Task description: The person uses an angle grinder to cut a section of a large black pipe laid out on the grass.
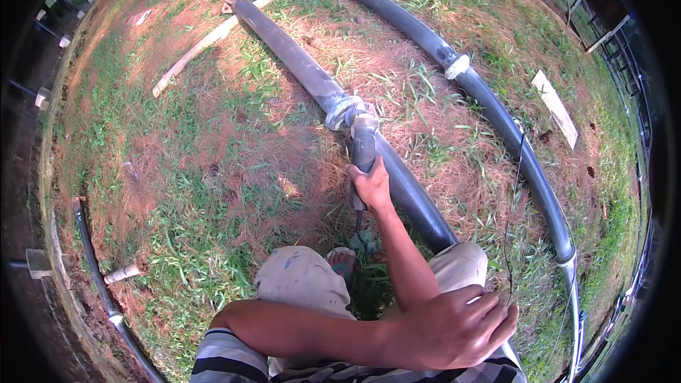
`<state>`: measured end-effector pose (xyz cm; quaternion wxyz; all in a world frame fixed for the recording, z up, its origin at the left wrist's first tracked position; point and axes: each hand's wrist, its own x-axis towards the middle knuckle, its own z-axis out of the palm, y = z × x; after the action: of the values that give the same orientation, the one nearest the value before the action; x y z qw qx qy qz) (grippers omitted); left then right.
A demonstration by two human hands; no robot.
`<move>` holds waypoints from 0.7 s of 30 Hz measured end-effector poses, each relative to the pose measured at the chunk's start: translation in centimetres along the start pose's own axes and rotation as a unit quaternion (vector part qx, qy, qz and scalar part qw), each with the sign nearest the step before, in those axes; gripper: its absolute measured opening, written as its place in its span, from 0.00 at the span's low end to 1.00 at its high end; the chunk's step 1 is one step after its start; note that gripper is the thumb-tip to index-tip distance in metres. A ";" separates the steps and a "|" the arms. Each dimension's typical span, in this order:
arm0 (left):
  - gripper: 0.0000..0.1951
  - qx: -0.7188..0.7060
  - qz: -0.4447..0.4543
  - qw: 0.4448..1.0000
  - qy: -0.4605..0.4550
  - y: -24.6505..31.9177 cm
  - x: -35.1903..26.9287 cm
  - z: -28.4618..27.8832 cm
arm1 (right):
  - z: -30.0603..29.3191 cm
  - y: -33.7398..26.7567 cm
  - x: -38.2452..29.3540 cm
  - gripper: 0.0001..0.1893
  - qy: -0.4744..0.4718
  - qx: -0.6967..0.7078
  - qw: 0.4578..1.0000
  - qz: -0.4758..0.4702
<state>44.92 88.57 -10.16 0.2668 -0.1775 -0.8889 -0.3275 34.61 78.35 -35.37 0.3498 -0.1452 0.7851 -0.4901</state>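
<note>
My right hand (372,183) grips the body of an angle grinder (364,143), its head up against a whitish, rough collar (339,109) around a black pipe (409,186). The disc is not clearly visible. From the rear of the tool a power cord (359,221) runs down toward my foot. My left arm crosses in front of me, and my left hand (460,324) lies over my right arm near the knee. Its fingers are bent, its palm is hidden, and a small white spot shows among the fingers.
A second black pipe (495,93) with a whitish collar (457,66) runs along the right. A wooden pole (197,53) passes beneath the pipes' flanged far ends. A thin cable (513,213) hangs over the right pipe. A pale board (555,110) lies on the grass.
</note>
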 end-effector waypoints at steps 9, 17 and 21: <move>0.15 -0.015 -0.017 0.993 0.115 1.1 1.0 0.7 | -0.4 0.2 0.7 0.43 0.023 -0.017 0.999 -0.015; 0.13 -0.034 -0.034 0.994 0.101 0.9 1.3 -0.3 | -1.5 1.0 0.6 0.43 0.033 -0.042 0.999 -0.001; 0.13 -0.036 -0.010 0.995 0.095 0.7 1.4 -0.8 | -3.0 1.3 3.0 0.41 0.018 -0.048 0.999 -0.005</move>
<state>44.45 88.75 -8.43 0.3405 -0.1464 -0.8486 -0.3775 30.58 79.24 -36.92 0.3261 -0.1569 0.8131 -0.4559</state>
